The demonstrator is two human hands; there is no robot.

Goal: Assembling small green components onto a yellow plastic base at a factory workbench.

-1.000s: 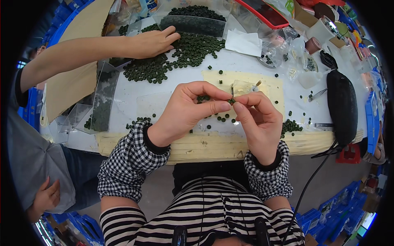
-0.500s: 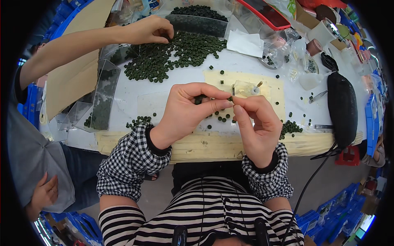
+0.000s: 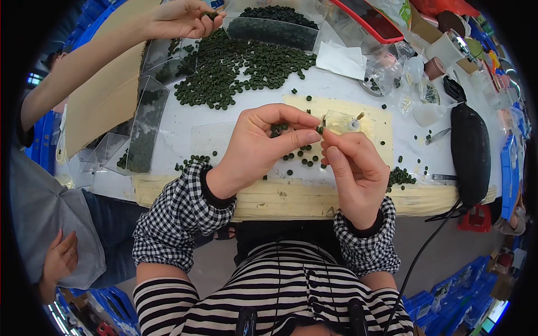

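Observation:
A small dark green bead [image 3: 319, 129] sits at the fingertips of my left hand [image 3: 252, 145], pinched between thumb and index finger. More dark green beads [image 3: 278, 130] rest in the curl of that hand. Against the same bead, the fingers of my right hand [image 3: 361, 171] are closed; whatever they pinch is too small to make out. Beneath and beyond my hands lies a pale yellow sheet [image 3: 378, 120]. On it stands a cream block [image 3: 335, 120] beside a small white piece with a brownish tip [image 3: 358, 117].
A large heap of green beads [image 3: 210, 81] spreads behind my hands, with a smaller pile [image 3: 400, 176] at right. Clear trays [image 3: 148, 126] and cardboard [image 3: 106, 101] stand left. A co-worker's hand [image 3: 188, 19] holds beads. A black pouch [image 3: 468, 151] and red-framed device [image 3: 372, 19] lie right.
The co-worker's hand has lifted away from the bead heap, up and left, with beads in its fingers. My hands stay together; the pinched bead now shows more plainly.

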